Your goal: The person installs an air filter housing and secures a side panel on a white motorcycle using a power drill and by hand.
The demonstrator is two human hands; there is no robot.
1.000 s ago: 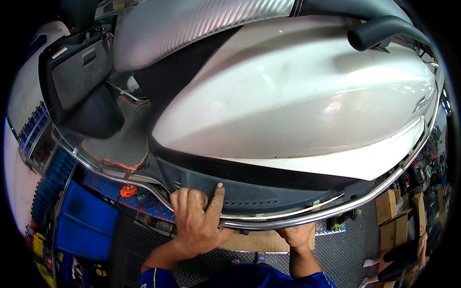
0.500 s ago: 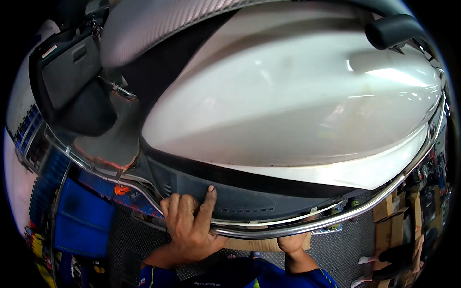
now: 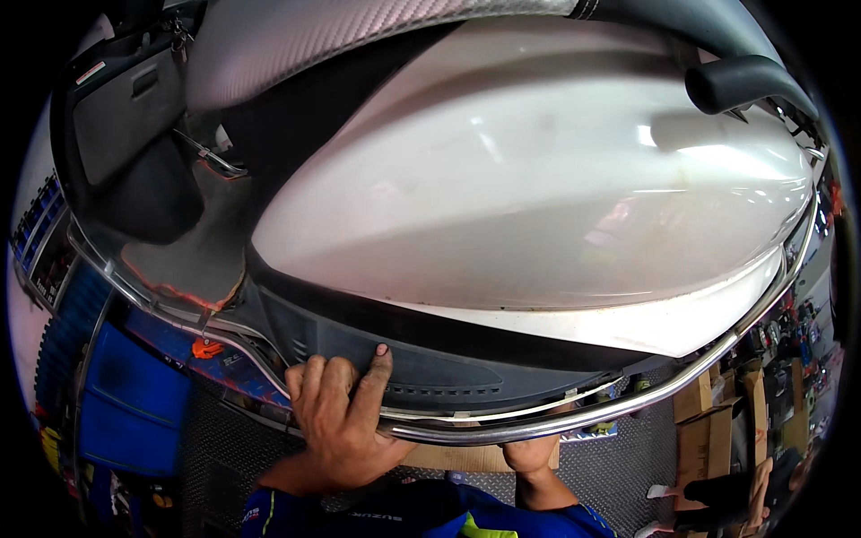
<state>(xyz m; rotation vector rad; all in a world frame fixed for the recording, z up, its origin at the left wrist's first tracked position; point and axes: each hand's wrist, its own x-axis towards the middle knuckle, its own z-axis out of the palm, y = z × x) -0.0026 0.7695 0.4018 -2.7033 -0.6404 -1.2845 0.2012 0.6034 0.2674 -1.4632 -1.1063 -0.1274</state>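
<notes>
A large scooter with a pearl-white side panel (image 3: 538,179) fills the view. Along its lower side runs a dark grey plastic panel (image 3: 430,363), with a chrome guard rail (image 3: 538,432) outside it. My left hand (image 3: 341,412) lies across the rail at the front part of the dark panel. Its index finger is stretched out with the tip against the panel, apart from the other bent fingers. My right hand (image 3: 531,455) reaches up beneath the rail from below. Its fingers are hidden behind the rail and panel.
A carbon-pattern seat (image 3: 359,45) and a dark grab handle (image 3: 744,82) top the scooter. At left are the footboard mat (image 3: 193,255) and a blue bin (image 3: 134,403). Cardboard boxes (image 3: 704,430) stand at lower right, near another person's arm and legs (image 3: 726,502).
The view has shifted slightly, so the scooter and both hands appear a little further left. My hands keep their places against the dark panel and beneath the rail.
</notes>
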